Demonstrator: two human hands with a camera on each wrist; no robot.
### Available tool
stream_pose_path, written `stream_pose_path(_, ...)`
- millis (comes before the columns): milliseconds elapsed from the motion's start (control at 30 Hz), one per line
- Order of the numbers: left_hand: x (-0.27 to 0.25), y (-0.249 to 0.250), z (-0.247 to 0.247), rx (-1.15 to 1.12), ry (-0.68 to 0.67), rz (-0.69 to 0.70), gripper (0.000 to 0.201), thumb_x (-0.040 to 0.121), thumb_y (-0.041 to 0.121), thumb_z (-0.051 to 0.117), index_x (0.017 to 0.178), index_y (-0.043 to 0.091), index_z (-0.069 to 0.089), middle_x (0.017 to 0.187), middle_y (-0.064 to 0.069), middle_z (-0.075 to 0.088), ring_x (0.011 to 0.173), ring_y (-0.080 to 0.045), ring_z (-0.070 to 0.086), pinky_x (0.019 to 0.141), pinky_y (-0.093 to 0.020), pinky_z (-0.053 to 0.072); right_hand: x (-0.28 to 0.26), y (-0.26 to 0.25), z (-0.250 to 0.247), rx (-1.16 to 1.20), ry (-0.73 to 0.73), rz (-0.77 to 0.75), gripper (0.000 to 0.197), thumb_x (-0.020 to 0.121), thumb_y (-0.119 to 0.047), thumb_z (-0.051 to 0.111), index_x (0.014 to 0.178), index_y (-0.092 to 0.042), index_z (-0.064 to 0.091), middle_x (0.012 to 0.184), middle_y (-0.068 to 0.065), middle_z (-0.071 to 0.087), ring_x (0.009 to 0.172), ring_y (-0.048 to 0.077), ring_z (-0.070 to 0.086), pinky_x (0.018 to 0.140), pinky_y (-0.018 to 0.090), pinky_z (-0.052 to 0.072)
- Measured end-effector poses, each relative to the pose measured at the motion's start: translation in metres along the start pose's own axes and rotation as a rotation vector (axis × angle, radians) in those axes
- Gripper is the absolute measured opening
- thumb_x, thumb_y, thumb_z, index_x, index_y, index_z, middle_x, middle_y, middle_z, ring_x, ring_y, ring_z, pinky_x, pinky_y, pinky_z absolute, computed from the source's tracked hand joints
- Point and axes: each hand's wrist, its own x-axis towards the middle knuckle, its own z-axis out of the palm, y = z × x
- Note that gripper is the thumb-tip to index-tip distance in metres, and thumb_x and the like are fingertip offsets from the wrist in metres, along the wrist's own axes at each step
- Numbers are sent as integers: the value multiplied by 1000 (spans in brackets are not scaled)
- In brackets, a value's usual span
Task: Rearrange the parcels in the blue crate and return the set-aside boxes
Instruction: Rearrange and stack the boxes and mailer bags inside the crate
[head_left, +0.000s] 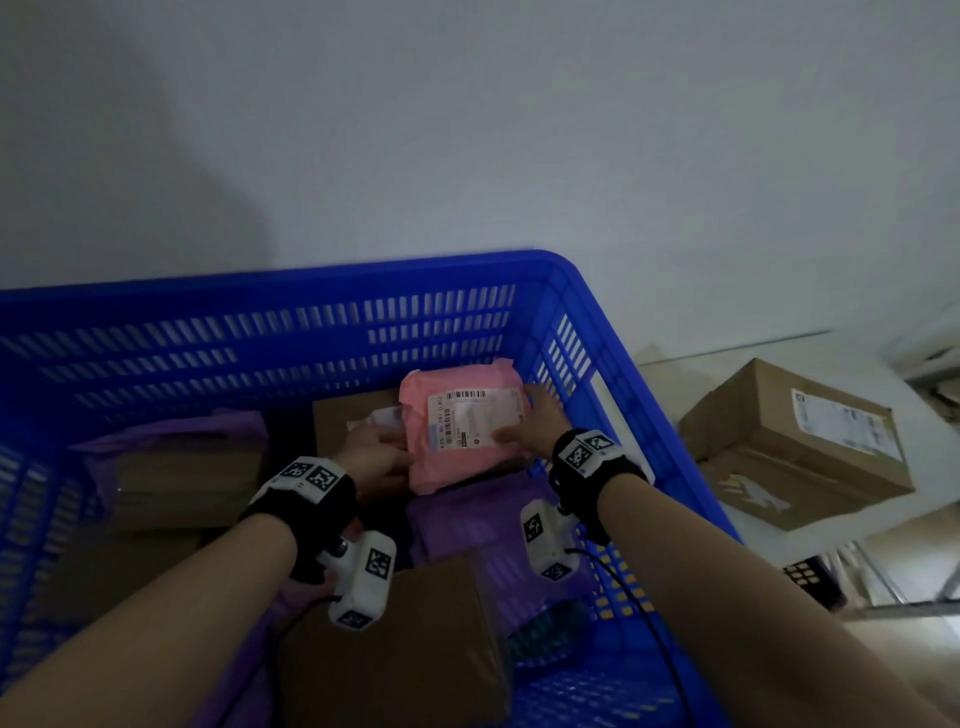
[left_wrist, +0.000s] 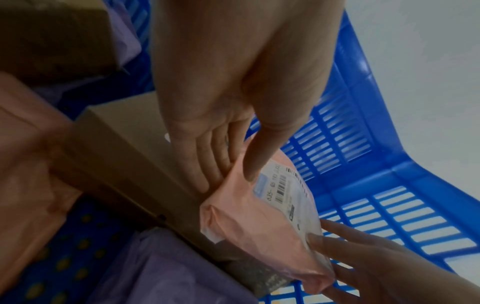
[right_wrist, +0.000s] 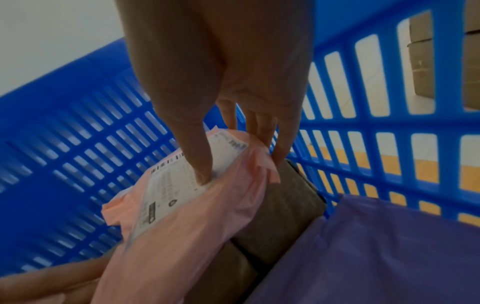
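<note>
Both hands gripped the pink parcel (head_left: 462, 423) inside the blue crate (head_left: 291, 291): left hand (head_left: 376, 457) pinching its near edge, right hand (head_left: 535, 421) thumb-on-label. Only the head view caught two cardboard boxes (head_left: 795, 441) outside.

Dim, underexposed light, soft shadow on the wall (head_left: 156, 171) (upper left), wide-angle edge stretching, motion blur

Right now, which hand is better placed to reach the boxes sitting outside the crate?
Right. The cardboard boxes sit outside the blue crate beside the right hand, though both hands grip the pink parcel.
</note>
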Motion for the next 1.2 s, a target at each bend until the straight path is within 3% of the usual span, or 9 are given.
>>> stream_pose_path(67, 4, 1, 6, -38, -39, -15, 35, 81, -19, 52, 112, -8, 62, 100, -15, 68, 86, -24, 65, 67, -26, 56, 7, 2, 2, -30, 7, -5, 67, 74, -3, 75, 132, -6, 42, 128, 13, 55, 120, 29, 52, 93, 31, 43)
stream_pose_path(233, 11, 7, 15, -147, -61, -62, 50, 82, -22, 43, 125, 0, 57, 120, -17, 64, 111, -34, 61, 93, -47, 50, 16, 3, 5, -234, 17, -47, 70, 79, -16, 71, 140, -13, 36, 131, 14, 53, 119, 30, 53, 97, 36, 47)
stream_pose_path(367, 9, 10, 13, -123, -98, -80, 49, 83, -18, 44, 121, 7, 60, 117, -15, 64, 111, -33, 60, 99, -50, 46, 20, -1, 7, -435, 34, -61, 68, 81, -24, 68, 142, -18, 36, 138, 17, 39, 124, 35, 46, 103, 41, 43)
stream_pose_path(467, 6, 11, 4, -45, -137, -150, 33, 83, -2, 56, 104, 21, 66, 107, -11, 69, 109, -32, 62, 101, -50, 45, 20, -4, 4, -495, 30, -74, 66, 81, -25, 68, 139, -15, 39, 135, 17, 41, 122, 34, 47, 102, 39, 44)
stream_pose_path(600, -13, 15, -10, 82, -121, -155, 22, 95, 6, 47, 110, 20, 53, 80, -3, 60, 65, -14, 61, 63, -24, 46, 14, -7, -3, -491, 43, -85, 64, 81, -25, 70, 137, -11, 41, 133, 18, 43, 119, 35, 51, 99, 36, 44)
stream_pose_path(733, -28, 9, -34, 231, -131, -180, 22, 97, 13, 48, 118, 14, 52, 82, -2, 58, 68, -14, 55, 57, -23, 42, 0, -16, -7, -531, 84, -185, 60, 84, -29, 67, 135, -9, 43, 131, 20, 47, 117, 35, 52, 98, 34, 42)
stream_pose_path(867, -44, 7, -55, 387, -156, -186, 31, 94, 14, 54, 125, 8, 53, 103, -11, 63, 85, -23, 61, 74, -30, 51, -20, -29, -1, -640, -146, -246, 50, 88, -38, 62, 129, -10, 52, 125, 12, 59, 115, 27, 55, 90, 27, 40)
stream_pose_path(1000, -61, -2, -71, 558, -158, -242, 41, 95, 22, 53, 133, 6, 49, 126, -17, 59, 113, -31, 59, 97, -44, 49, -45, -34, 17, -596, -506, -157, 45, 86, -48, 59, 115, -13, 62, 101, 5, 63, 86, 17, 57, 73, 26, 45)
stream_pose_path(1200, -75, -29, -80, 693, -221, -339, 45, 93, 28, 56, 136, 16, 48, 121, -7, 57, 108, -23, 55, 86, -36, 49, -57, -19, 52, -671, -795, 130, 74, 79, -61, 60, 137, -19, 43, 130, 8, 54, 119, 23, 53, 84, 38, 48)
